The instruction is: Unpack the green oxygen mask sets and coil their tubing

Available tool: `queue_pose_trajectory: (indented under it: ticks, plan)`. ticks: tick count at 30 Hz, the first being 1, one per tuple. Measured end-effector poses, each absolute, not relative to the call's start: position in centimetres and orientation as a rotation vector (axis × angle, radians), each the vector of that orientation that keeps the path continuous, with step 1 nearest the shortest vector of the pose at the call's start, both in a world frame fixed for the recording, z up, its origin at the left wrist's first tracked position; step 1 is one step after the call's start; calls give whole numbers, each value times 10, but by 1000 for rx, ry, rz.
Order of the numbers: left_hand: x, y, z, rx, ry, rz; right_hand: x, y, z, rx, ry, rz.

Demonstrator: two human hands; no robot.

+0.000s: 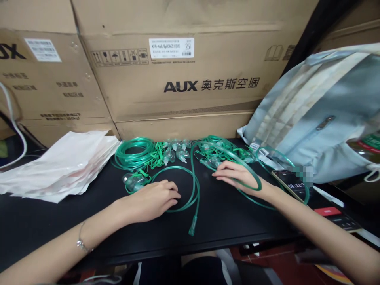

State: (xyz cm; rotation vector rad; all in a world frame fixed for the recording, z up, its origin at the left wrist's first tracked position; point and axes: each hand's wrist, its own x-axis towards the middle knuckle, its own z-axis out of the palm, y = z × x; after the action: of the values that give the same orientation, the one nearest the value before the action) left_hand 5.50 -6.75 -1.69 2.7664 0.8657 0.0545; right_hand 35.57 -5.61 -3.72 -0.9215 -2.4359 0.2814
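My left hand (152,200) rests on the black table with its fingers curled down over the left side of a loose coil of green oxygen tubing (198,186); its grip underneath is partly hidden. Just behind it lies a clear oxygen mask (133,182) with green strap. My right hand (237,174) hovers palm down to the right, fingers stretched out and apart. A bend of the same tubing drapes across its wrist. The tube's connector end (192,226) points toward the table's front edge, between my hands.
White plastic bags (65,166) are stacked at left. Behind my hands lie a tubing coil (135,152), several clear masks (176,148) and another tangled tubing bundle (216,144). A phone (292,184), a light blue backpack (314,118) and cardboard boxes (184,103) border the table.
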Motion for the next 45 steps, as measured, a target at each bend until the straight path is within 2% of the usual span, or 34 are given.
queue_pose_trajectory:
  ticks: [5,11,17,21,25,29,35,37,39,42,45]
  plan:
    - [51,-77,-18,2747,805,105,360,-44,-50,-962,-2535,571]
    - [51,-85,-26,2742,680,25,348,-29,-19,-1106,-2135,1092]
    - [54,-84,-32,2721,627,85,311,-18,-2,-1102,-1962,1307]
    - [60,-85,-32,2764,579,87,286,-14,5,-898,-1885,1540]
    - [67,-89,-34,2870,516,105,271,-5,13,-717,-2268,1708]
    - [66,-93,-36,2936,509,113,266,1,13,-843,-2792,1519]
    - [61,-90,-37,2939,537,124,278,-15,25,-1065,-2976,1688]
    - [60,-90,-36,2909,559,144,287,-26,38,-1062,-2980,1587]
    - [57,-89,-36,2880,578,198,298,-40,54,-1046,-3046,1314]
    - [50,-88,-36,2844,588,251,322,-59,76,-1316,-3060,484]
    - [43,-86,-37,2835,600,223,350,-71,89,-1712,-2639,-465]
